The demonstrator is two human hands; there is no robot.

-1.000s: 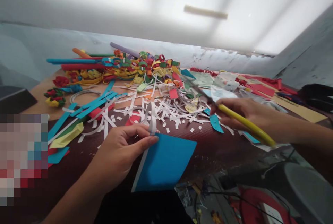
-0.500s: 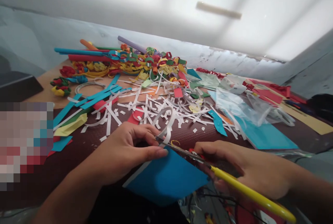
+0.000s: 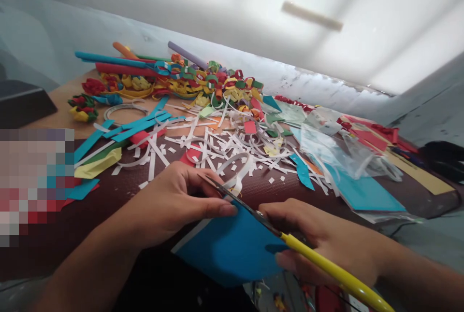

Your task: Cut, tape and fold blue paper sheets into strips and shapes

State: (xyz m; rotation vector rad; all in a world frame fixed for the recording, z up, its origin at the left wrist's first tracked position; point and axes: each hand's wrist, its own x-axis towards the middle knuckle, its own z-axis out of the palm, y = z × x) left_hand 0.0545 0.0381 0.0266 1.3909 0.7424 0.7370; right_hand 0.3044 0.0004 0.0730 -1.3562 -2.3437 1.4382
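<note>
My left hand (image 3: 195,193) pinches the upper corner of a blue paper sheet (image 3: 232,254) between thumb and fingers. A white tape-like strip runs along the sheet's left edge, and a loose white loop (image 3: 243,171) curls up beyond my fingertips. My right hand (image 3: 319,234) is closed around a pair of scissors (image 3: 326,266) with a yellow handle. Their metal blades lie across the sheet's top corner, below the loop, with the tips over my left fingers. Whether the blades touch the strip I cannot tell.
White strips and snippets (image 3: 224,145) litter the dark table. Behind them lie colourful paper chains (image 3: 210,82), rolled paper (image 3: 112,58) and a tape roll (image 3: 126,113). Blue sheets (image 3: 369,191) and clear plastic bags (image 3: 319,143) lie right; a dark box-like object (image 3: 25,104) stands left.
The scissors have shifted left and up, so the blades reach further over my left fingers. They look more closed. My left hand still holds the blue sheet, and the view has tilted slightly.
</note>
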